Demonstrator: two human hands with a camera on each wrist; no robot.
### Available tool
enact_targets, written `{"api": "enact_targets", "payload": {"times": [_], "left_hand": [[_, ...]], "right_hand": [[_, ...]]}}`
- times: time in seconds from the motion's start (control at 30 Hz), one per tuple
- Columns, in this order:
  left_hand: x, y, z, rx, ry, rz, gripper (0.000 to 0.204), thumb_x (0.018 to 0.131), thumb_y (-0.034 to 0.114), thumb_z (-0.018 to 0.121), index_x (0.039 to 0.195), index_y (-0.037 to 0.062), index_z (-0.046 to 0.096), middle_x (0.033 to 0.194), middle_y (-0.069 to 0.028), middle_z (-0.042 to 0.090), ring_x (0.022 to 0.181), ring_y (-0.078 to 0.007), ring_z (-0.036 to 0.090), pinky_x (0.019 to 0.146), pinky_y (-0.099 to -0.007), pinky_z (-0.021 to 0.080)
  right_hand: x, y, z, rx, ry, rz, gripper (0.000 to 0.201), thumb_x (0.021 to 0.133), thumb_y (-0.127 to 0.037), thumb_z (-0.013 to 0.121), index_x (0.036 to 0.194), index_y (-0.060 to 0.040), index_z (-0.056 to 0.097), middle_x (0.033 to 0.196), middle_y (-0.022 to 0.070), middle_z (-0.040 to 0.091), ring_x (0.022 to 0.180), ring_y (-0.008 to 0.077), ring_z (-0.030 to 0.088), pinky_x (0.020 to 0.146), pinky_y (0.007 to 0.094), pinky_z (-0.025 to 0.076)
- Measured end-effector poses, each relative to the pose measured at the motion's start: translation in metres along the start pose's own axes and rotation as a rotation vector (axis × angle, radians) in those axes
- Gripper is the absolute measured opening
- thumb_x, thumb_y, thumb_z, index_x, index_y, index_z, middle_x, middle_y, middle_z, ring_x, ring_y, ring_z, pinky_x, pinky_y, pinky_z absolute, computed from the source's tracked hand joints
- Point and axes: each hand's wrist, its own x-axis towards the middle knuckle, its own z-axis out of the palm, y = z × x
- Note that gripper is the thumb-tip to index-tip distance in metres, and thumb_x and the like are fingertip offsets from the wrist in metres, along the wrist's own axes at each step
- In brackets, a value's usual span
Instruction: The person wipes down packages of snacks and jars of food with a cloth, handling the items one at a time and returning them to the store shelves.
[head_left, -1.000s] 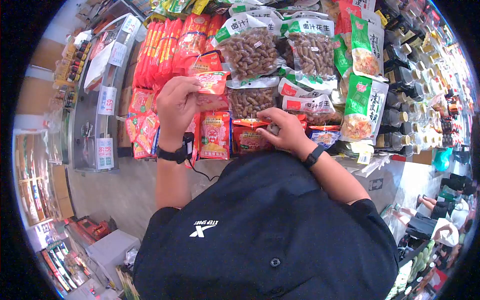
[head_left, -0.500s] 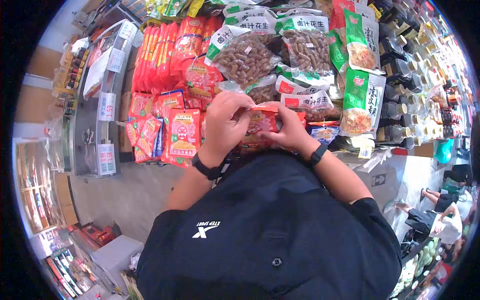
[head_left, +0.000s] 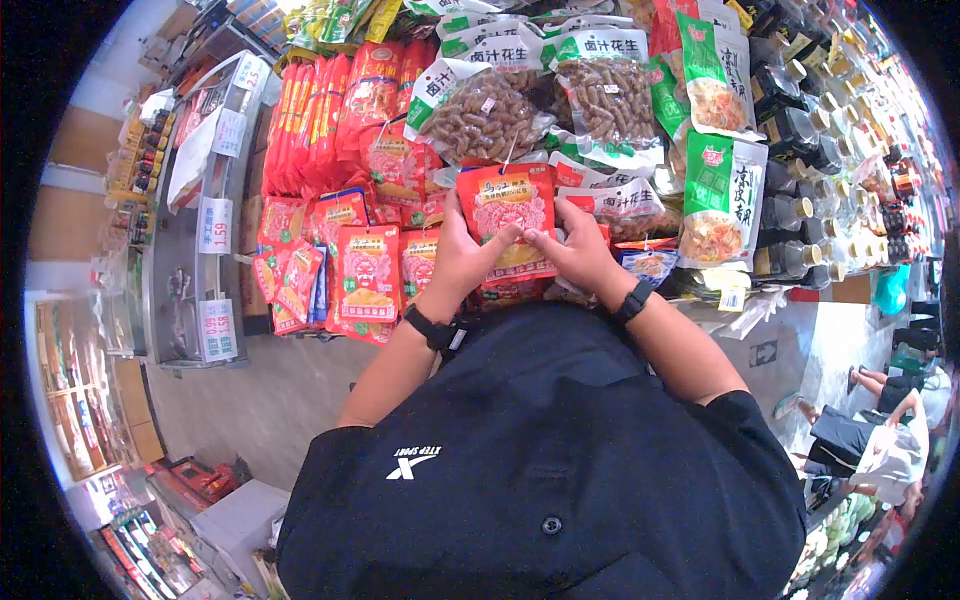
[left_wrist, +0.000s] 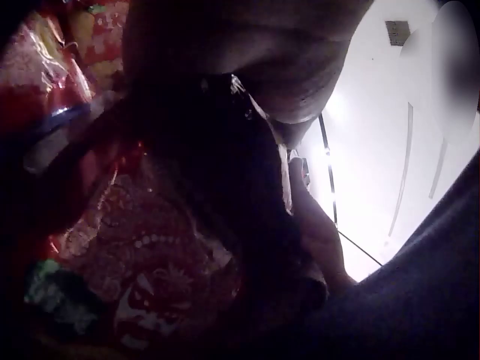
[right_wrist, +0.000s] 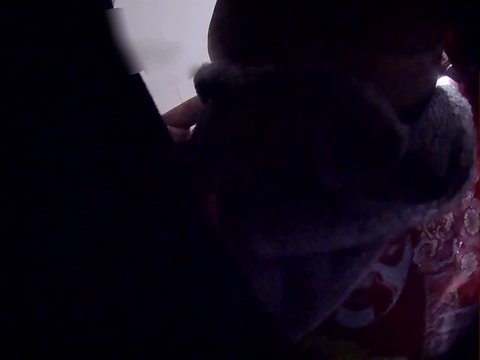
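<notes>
**Red snack packet held upright in both hands at the display**

We find the red snack packet (head_left: 508,222) held upright between both hands, face toward us, in front of the stacked goods. Our left hand (head_left: 462,258) grips its lower left edge, fingers curled behind and thumb on the front. Our right hand (head_left: 574,252) grips the lower right edge in like manner, thumb on the front face. The left wrist view shows the packet's red patterned face (left_wrist: 150,270) close under the palm; the right wrist view is too dark to confirm finger position.

Just left of the left hand stand more red packets (head_left: 368,272) of the same print. Above both hands lie bags of brown peanuts (head_left: 487,110). Right of the right hand hang green-topped noodle packs (head_left: 722,200), with dark bottles (head_left: 800,130) beyond.

We judge the step in hand to be inspection or straightening of the packet. The next move calls for a firm two-sided hold and a free slot among the matching packets to the left.
</notes>
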Motion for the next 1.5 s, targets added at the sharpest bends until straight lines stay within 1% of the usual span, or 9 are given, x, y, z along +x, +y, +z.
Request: {"api": "enact_targets", "payload": {"times": [0.13, 0.23, 0.33, 0.47, 0.67, 0.83, 0.93, 1.17, 1.5], "left_hand": [[0.004, 0.026, 0.005, 0.274, 0.111, 0.138, 0.070, 0.099, 0.048, 0.084, 0.141, -0.0012, 0.058, 0.131, -0.0191, 0.069, 0.122, -0.0317, 0.069, 0.107, -0.0451, 0.053], [0.013, 0.031, -0.001, 0.390, 0.024, 0.198, 0.069, 0.102, 0.047, 0.082, 0.141, -0.0039, 0.056, 0.117, -0.0226, 0.077, 0.107, -0.0353, 0.079, 0.092, -0.0436, 0.061], [0.015, 0.047, 0.000, 0.434, -0.033, 0.095, 0.066, 0.104, 0.052, 0.076, 0.137, -0.0032, 0.059, 0.110, -0.0253, 0.078, 0.102, -0.0414, 0.079, 0.084, -0.0465, 0.061], [0.016, 0.061, 0.002, 0.553, -0.093, 0.033, 0.067, 0.103, 0.049, 0.078, 0.139, -0.0029, 0.057, 0.112, -0.0273, 0.077, 0.104, -0.0436, 0.078, 0.085, -0.0497, 0.061], [-0.003, 0.077, 0.015, 0.598, -0.170, 0.201, 0.111, 0.087, 0.042, 0.093, 0.164, -0.0085, 0.031, 0.147, -0.0348, 0.062, 0.135, -0.0482, 0.066, 0.114, -0.0511, 0.053], [0.003, 0.050, 0.009, 0.429, -0.145, 0.095, 0.098, 0.091, 0.043, 0.090, 0.160, -0.0066, 0.040, 0.143, -0.0313, 0.066, 0.130, -0.0458, 0.069, 0.112, -0.0498, 0.053], [0.001, 0.047, 0.010, 0.311, -0.115, 0.048, 0.085, 0.098, 0.042, 0.084, 0.157, -0.0055, 0.045, 0.141, -0.0289, 0.068, 0.129, -0.0441, 0.069, 0.111, -0.0491, 0.053], [-0.004, 0.035, 0.007, 0.297, -0.021, 0.012, 0.068, 0.110, 0.041, 0.069, 0.155, -0.0055, 0.047, 0.142, -0.0265, 0.067, 0.133, -0.0411, 0.067, 0.114, -0.0490, 0.050], [-0.007, 0.028, 0.001, 0.327, -0.096, -0.020, 0.078, 0.104, 0.033, 0.081, 0.159, -0.0050, 0.040, 0.145, -0.0223, 0.065, 0.135, -0.0299, 0.064, 0.115, -0.0446, 0.050]], "right_hand": [[-0.001, 0.008, 0.003, 0.047, 0.021, 0.020, 0.057, 0.095, -0.025, 0.088, 0.139, 0.0031, 0.066, 0.133, 0.0177, 0.077, 0.126, 0.0251, 0.072, 0.110, 0.0412, 0.055], [-0.005, 0.005, 0.000, 0.136, 0.023, -0.048, 0.061, 0.093, -0.025, 0.090, 0.142, 0.0025, 0.064, 0.135, 0.0150, 0.076, 0.129, 0.0240, 0.070, 0.112, 0.0411, 0.053], [-0.011, 0.000, -0.005, 0.168, 0.008, -0.026, 0.066, 0.092, -0.025, 0.091, 0.144, 0.0020, 0.062, 0.137, 0.0127, 0.075, 0.131, 0.0223, 0.068, 0.114, 0.0406, 0.052], [-0.012, 0.010, -0.010, 0.167, -0.016, 0.041, 0.060, 0.096, -0.024, 0.088, 0.143, 0.0023, 0.062, 0.137, 0.0132, 0.074, 0.129, 0.0201, 0.068, 0.114, 0.0393, 0.051], [-0.008, 0.027, -0.008, 0.378, 0.046, 0.040, 0.042, 0.110, -0.024, 0.071, 0.141, 0.0036, 0.063, 0.133, 0.0109, 0.075, 0.122, 0.0177, 0.069, 0.110, 0.0372, 0.053], [-0.003, 0.039, -0.013, 0.375, 0.020, 0.189, 0.046, 0.110, -0.027, 0.072, 0.141, 0.0038, 0.063, 0.132, 0.0106, 0.076, 0.117, 0.0156, 0.070, 0.105, 0.0353, 0.055], [-0.010, 0.010, -0.017, 0.196, -0.033, 0.047, 0.054, 0.104, -0.028, 0.080, 0.143, 0.0039, 0.062, 0.135, 0.0118, 0.075, 0.120, 0.0166, 0.070, 0.105, 0.0355, 0.056], [-0.008, 0.005, -0.012, 0.155, -0.028, 0.069, 0.061, 0.097, -0.022, 0.086, 0.145, 0.0055, 0.061, 0.139, 0.0142, 0.073, 0.127, 0.0187, 0.069, 0.113, 0.0374, 0.053], [-0.006, 0.001, -0.016, 0.004, -0.064, 0.019, 0.055, 0.095, -0.024, 0.088, 0.139, 0.0015, 0.069, 0.129, 0.0116, 0.079, 0.122, 0.0183, 0.072, 0.109, 0.0378, 0.055]]}}
